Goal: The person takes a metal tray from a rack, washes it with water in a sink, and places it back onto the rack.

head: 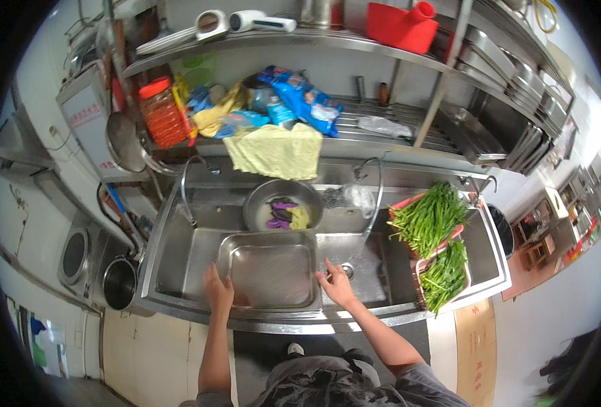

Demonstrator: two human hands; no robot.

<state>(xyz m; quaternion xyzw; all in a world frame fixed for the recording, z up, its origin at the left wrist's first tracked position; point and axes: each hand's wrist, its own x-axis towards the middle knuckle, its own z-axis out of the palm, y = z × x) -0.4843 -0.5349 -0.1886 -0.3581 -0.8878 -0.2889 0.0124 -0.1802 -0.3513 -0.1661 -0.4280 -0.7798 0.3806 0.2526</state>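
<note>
A rectangular stainless steel tray lies across the sink, with my left hand at its left edge, fingers apart; contact is hard to tell. My right hand is just off the tray's right edge, fingers spread, near the sink drain. Behind the tray, a round metal basin holds water with purple and yellow cloths. Water seems to run from the curved faucet into the basin compartment on the right. Long green leafy vegetables fill a red basket, and more greens lie in a pink basket.
A yellow cloth hangs from the shelf behind the sink. Another curved faucet stands at the left. On the shelves are a red plastic container, a red-lidded jar and metal trays. A metal pot stands left of the sink.
</note>
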